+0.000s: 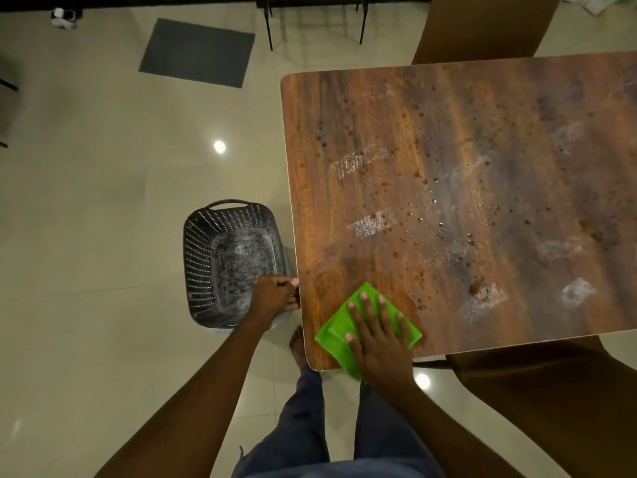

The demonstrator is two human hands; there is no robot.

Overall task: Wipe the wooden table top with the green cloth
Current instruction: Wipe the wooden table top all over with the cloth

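The wooden table top (465, 139) fills the right half of the view, speckled with brown drops and whitish smears. A folded green cloth (336, 327) lies on its near left corner, partly hanging over the near edge. My right hand (377, 334) presses flat on the cloth with fingers spread. My left hand (275, 296) curls around the table's left edge, fingers gripping it, just in front of the basket.
A dark perforated plastic basket (206, 243) with a dirty bottom stands on the tiled floor left of the table. A brown chair (537, 384) is at the near right, another chair (482, 25) at the far side. A grey mat (196, 51) lies on the floor beyond.
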